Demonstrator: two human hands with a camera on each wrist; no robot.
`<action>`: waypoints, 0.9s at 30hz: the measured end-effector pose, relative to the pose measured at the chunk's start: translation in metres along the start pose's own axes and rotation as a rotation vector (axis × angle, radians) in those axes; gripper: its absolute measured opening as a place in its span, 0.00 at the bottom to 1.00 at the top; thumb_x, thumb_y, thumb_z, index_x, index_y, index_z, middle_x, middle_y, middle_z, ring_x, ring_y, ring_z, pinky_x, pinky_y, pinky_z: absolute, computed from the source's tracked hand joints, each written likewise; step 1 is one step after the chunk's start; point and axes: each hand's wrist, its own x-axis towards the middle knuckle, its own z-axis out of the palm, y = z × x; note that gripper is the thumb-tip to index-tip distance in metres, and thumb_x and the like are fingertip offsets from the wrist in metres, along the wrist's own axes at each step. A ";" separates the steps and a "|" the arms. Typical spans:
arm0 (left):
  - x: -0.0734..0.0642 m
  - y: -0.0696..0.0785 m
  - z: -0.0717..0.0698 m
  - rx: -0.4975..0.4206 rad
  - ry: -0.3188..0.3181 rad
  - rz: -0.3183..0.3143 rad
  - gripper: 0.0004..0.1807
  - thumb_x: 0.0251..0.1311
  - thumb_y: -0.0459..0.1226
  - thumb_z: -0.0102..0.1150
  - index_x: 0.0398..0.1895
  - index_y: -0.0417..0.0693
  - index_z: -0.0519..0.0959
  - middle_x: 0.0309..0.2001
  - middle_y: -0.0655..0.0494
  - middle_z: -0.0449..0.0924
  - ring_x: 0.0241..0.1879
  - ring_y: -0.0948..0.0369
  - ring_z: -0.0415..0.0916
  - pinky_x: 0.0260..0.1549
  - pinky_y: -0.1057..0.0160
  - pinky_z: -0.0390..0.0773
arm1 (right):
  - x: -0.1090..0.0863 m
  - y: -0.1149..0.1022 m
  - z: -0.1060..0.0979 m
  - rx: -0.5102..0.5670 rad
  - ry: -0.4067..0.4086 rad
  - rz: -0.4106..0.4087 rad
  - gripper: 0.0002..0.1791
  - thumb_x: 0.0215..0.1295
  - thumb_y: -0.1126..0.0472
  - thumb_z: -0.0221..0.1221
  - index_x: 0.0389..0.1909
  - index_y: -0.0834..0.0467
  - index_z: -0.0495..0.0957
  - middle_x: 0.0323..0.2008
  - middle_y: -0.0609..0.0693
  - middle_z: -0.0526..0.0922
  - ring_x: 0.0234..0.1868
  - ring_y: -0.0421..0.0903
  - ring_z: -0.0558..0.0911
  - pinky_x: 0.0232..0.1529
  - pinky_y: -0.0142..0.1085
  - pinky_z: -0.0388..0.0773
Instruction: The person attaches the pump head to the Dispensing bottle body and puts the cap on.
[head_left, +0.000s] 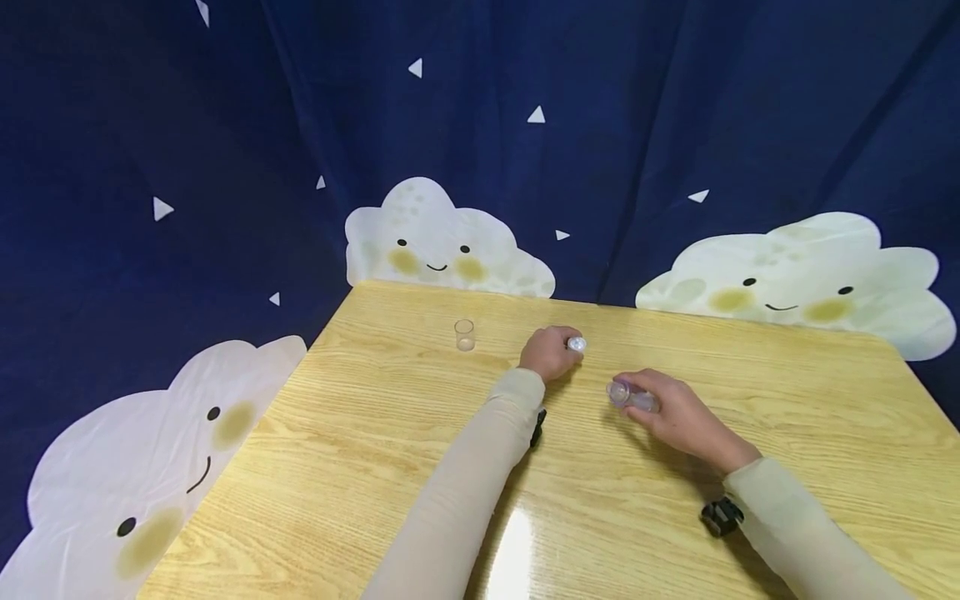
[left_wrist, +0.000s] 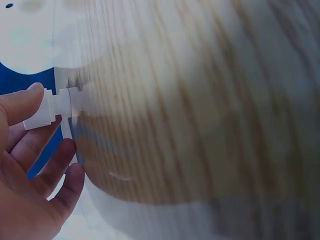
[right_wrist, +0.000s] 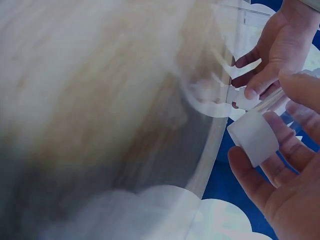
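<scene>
My left hand (head_left: 550, 353) pinches a small white plastic piece (left_wrist: 50, 107) with a stepped, cap-like shape between thumb and fingers, low over the far middle of the table. In the head view its round, shiny end (head_left: 576, 343) faces up. To the right and nearer, my right hand (head_left: 678, 417) grips a small clear, bottle-like container (head_left: 643, 402), tilted, its round end (head_left: 618, 392) pointing left. The right wrist view shows a whitish cylindrical end (right_wrist: 254, 139) on it, with my left hand (right_wrist: 280, 47) beyond. The two held things are apart.
A clear, open cup (head_left: 465, 336) stands upright on the wooden table (head_left: 360, 450), left of my left hand. Behind the table hangs a dark blue curtain (head_left: 480, 150) with white clouds and triangles. Dark wrist devices (head_left: 722, 517) sit at both sleeves.
</scene>
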 end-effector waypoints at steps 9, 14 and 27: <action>0.000 0.003 -0.002 -0.005 0.004 0.018 0.17 0.60 0.42 0.65 0.53 0.64 0.84 0.50 0.62 0.87 0.50 0.60 0.83 0.46 0.65 0.80 | 0.001 -0.001 -0.004 -0.010 0.025 -0.029 0.22 0.54 0.69 0.70 0.52 0.63 0.81 0.42 0.53 0.87 0.40 0.44 0.82 0.38 0.42 0.81; -0.001 0.003 -0.001 -0.023 0.006 0.034 0.19 0.60 0.41 0.64 0.56 0.61 0.83 0.51 0.61 0.87 0.51 0.59 0.83 0.48 0.65 0.81 | 0.002 -0.002 -0.005 -0.010 0.018 -0.020 0.22 0.55 0.68 0.70 0.53 0.62 0.81 0.43 0.54 0.87 0.41 0.45 0.83 0.39 0.43 0.81; -0.014 -0.003 -0.008 -0.106 -0.001 0.077 0.21 0.63 0.40 0.61 0.60 0.54 0.80 0.55 0.56 0.85 0.54 0.58 0.82 0.51 0.64 0.80 | 0.003 -0.006 -0.012 -0.010 0.024 -0.022 0.23 0.56 0.66 0.70 0.54 0.62 0.80 0.44 0.54 0.86 0.42 0.48 0.84 0.41 0.47 0.81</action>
